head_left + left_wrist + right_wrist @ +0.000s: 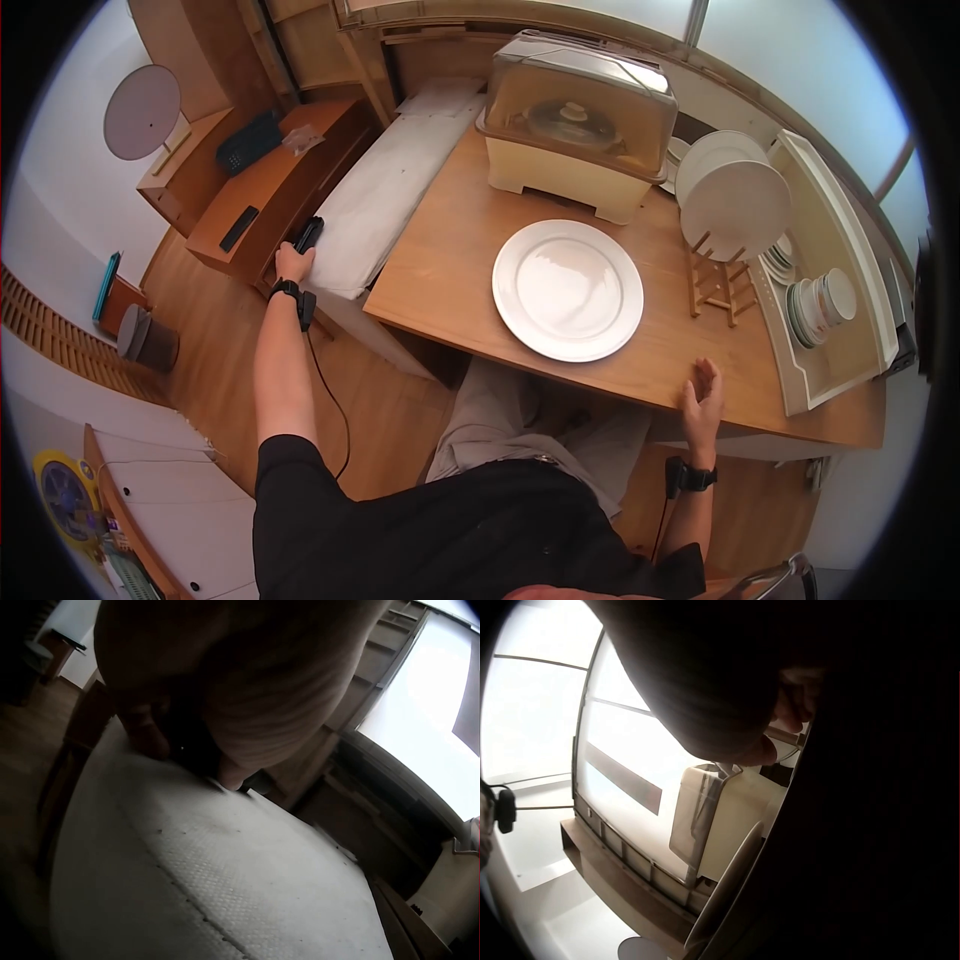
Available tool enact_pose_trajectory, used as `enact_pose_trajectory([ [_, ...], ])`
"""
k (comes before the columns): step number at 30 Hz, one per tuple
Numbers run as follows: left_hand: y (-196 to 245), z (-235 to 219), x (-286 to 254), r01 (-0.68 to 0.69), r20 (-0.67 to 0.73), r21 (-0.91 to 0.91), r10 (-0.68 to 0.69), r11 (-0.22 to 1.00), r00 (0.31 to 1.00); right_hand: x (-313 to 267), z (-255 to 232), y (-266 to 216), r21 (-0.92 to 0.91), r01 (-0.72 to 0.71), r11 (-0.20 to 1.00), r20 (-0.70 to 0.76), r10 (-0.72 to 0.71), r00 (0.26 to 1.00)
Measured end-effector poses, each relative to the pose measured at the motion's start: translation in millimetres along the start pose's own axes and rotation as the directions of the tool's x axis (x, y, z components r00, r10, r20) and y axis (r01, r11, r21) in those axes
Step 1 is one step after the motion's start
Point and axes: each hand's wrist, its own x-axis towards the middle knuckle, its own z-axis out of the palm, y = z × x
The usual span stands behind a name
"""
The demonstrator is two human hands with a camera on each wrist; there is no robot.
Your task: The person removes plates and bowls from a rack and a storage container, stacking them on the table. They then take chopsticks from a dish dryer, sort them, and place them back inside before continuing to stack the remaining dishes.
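Observation:
In the head view my left hand [293, 263] grips a small black object [310, 234] at the edge of a bench with a white cover [385, 190]. The left wrist view has that hand [240, 690] dark above the white cover [247, 862], thumb and fingertips around the mostly hidden object. My right hand [704, 398] is at the wooden table's [440, 270] front edge, fingers relaxed and holding nothing. A large white plate [568, 290] lies flat on the table, left of that hand. In the right wrist view the right hand [705, 697] is in shadow, beside the plate's edge [731, 881].
A cream box with a clear lid [580, 115] stands at the table's back. To the right are a wooden rack [722, 290], upright plates [735, 210] and a cream tray [850, 350] with stacked bowls [820, 305]. A cable [335, 400] hangs from my left wrist.

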Motion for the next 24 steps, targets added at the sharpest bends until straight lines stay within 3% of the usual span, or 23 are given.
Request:
enact_pose_trajectory([
  [11,-6.0,-8.9,-16.7,-0.054,-0.040,0.009,0.055,0.998,0.998,1.4,2.7,5.0,-0.017,-0.002,1.000,0.002,0.002,1.000],
  [14,-1.3,-30.4,-46.3,-0.049,0.032,-0.047,0.050,0.998,0.998,-0.6,2.9,9.7,0.013,-0.007,1.000,-0.001,0.007,1.000],
  [16,-36.5,-6.9,-59.4,-0.110,0.011,-0.094,0.112,0.989,0.994,-1.1,-0.2,6.5,0.026,-0.022,0.999,-0.004,0.022,1.000],
  [18,-71.0,14.8,-90.2,-0.049,0.099,-0.231,0.074,0.972,0.992,-1.2,-1.6,10.2,0.013,-0.019,1.000,-0.017,0.019,1.000],
  [20,-75.4,21.5,-150.5,0.137,0.264,-0.401,-0.028,0.906,0.964,0.7,-2.4,17.7,-0.005,-0.002,1.000,-0.025,0.002,1.000],
  [24,-88.9,62.6,-261.9,0.382,0.468,-0.571,-0.094,0.727,0.879,3.3,-5.3,22.6,-0.083,0.011,0.996,-0.037,-0.014,0.999],
])
